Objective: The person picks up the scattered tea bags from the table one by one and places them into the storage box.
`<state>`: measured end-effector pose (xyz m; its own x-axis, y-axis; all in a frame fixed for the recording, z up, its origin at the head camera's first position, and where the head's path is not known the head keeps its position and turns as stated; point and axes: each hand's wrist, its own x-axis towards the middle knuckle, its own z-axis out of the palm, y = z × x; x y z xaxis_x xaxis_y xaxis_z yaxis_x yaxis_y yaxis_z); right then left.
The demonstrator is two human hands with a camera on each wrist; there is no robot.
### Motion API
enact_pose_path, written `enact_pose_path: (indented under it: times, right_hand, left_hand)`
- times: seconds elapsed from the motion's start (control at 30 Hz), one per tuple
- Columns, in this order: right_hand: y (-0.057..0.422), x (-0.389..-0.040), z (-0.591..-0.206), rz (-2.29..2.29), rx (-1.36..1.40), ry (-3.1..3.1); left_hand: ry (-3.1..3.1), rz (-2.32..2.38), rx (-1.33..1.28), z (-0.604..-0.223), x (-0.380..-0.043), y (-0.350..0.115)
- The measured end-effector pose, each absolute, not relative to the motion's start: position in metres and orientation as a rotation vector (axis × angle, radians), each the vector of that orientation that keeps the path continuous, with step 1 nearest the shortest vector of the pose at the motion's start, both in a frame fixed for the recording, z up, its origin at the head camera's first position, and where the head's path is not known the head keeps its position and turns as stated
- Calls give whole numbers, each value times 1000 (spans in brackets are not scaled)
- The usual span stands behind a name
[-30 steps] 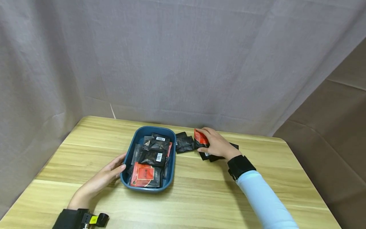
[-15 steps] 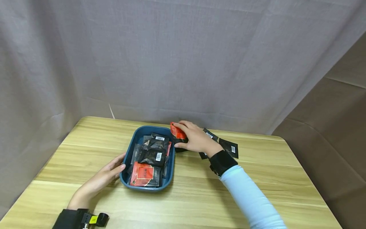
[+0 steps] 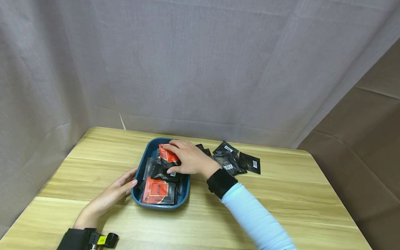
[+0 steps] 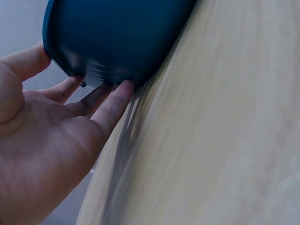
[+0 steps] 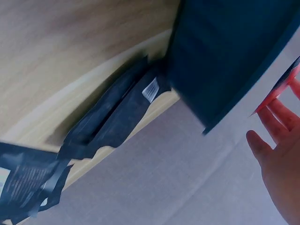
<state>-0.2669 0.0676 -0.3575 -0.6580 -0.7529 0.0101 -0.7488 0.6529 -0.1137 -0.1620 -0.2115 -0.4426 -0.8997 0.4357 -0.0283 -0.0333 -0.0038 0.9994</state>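
Over the blue plastic bin (image 3: 184, 201), my right hand (image 3: 190, 159) holds a red-and-black sachet (image 3: 167, 155) between thumb and fingers. The right wrist view shows the sachet's red edge (image 5: 276, 91) at the fingertips, above the bin's rim. My left hand (image 3: 114, 192) rests against the bin's left side. In the left wrist view its fingers touch the outer wall (image 4: 117, 42) and its thumb is at the rim. Inside the bin lie several black and red sachets, with a red-fronted one (image 3: 158, 191) nearest the front; my right hand hides some of them.
To the right of the bin, more black sachets (image 3: 228, 160) lie loose on the wooden table (image 3: 250, 211), one (image 3: 251, 163) slightly apart. Others (image 5: 112, 112) lie close beside the bin. A grey cloth (image 3: 200, 69) hangs behind the table.
My right hand has carried the red-and-black sachet leftward from the loose pile to above the bin, uncovering the black sachets there. The left hand and bin stay put.
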Motion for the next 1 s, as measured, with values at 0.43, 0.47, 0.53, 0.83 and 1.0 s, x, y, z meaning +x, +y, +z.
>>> enact_pose_path:
  times: [0.43, 0.47, 0.53, 0.83, 1.0]
  right_hand:
    - [59, -262, -362, -161, -1283, 2791]
    - [60, -262, -362, -171, -1286, 2789]
    - [61, -263, -363, -184, -1293, 2790]
    - [67, -263, -363, -199, -1266, 2813]
    - [74, -264, -361, -234, -1234, 2838]
  left_hand:
    - [1946, 1976, 427, -444, -164, -208]
    - [1946, 1976, 427, -444, -164, -208]
    - [1948, 1978, 427, -444, -164, -208]
    - [1961, 1979, 424, -445, -164, -208]
    - [1963, 1977, 421, -445, -164, -208]
